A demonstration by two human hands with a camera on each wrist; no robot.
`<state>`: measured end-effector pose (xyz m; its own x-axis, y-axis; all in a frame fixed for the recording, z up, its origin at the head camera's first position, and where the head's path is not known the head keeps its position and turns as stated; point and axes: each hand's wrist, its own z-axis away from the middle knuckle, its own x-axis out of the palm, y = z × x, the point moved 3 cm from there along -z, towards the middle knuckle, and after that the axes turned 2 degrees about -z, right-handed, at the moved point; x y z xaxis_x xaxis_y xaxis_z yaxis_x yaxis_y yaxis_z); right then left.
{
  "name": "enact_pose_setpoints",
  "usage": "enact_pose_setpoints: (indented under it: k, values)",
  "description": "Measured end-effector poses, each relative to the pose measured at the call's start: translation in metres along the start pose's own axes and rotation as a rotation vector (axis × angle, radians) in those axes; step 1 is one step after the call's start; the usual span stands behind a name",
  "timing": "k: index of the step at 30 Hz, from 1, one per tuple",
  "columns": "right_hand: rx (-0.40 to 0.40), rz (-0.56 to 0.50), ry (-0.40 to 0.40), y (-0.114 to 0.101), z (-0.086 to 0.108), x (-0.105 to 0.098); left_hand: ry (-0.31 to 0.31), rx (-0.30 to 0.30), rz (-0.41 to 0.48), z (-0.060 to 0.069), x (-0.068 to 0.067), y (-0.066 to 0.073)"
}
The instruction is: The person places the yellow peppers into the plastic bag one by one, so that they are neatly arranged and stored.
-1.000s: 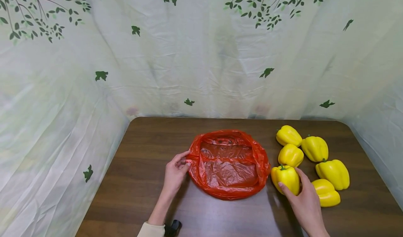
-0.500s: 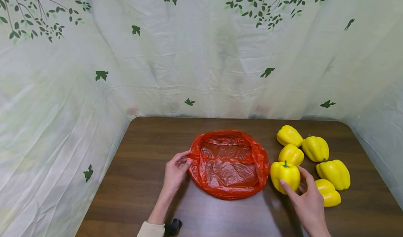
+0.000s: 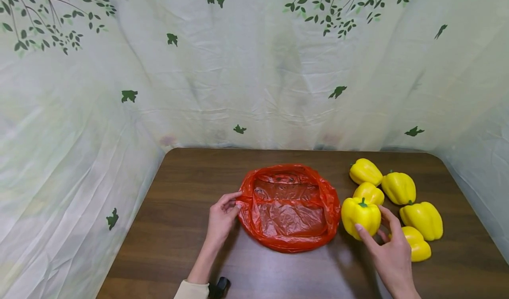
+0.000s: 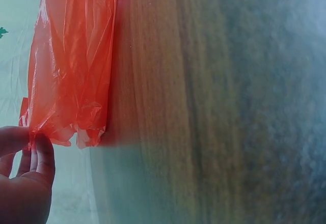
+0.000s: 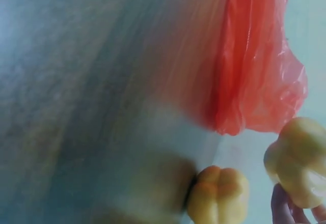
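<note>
Watching my feeds, at the far left I had the pale sleeve (image 3: 192, 289) and the left hand (image 3: 222, 217), its thumb and fingers pinching the left rim of the red plastic bag (image 3: 288, 244), which sat mid-table with its mouth spread wide on the brown table (image 3: 191, 179). Just beside the bag's right rim, I saw a yellow pepper (image 3: 359, 217), stem up, gripped between the thumb and fingers of the right hand (image 3: 391, 252). Behind and to the right of it, I counted five other yellow peppers (image 3: 398, 187) lying in a loose cluster.
</note>
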<state>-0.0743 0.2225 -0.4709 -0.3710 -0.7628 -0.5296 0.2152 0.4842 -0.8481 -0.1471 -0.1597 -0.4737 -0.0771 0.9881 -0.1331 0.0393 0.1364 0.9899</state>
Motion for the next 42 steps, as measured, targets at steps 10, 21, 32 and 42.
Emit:
enact_pose_setpoints:
  k: [10, 21, 32, 42]
  values:
    - [-0.180, 0.002, 0.006, -0.015, -0.002, 0.002, 0.010, 0.012, -0.002, -0.003, 0.000, -0.007]
    - [-0.397, 0.023, -0.028, -0.028, -0.005, 0.007, 0.038, 0.030, 0.025, -0.009, 0.001, -0.032]
    - [-0.527, 0.018, -0.112, -0.041, -0.007, 0.013, 0.030, -0.019, 0.002, -0.007, 0.003, -0.021]
    - [-0.535, -0.005, -0.148, -0.046, -0.006, 0.024, 0.013, -0.029, -0.017, -0.001, 0.003, 0.000]
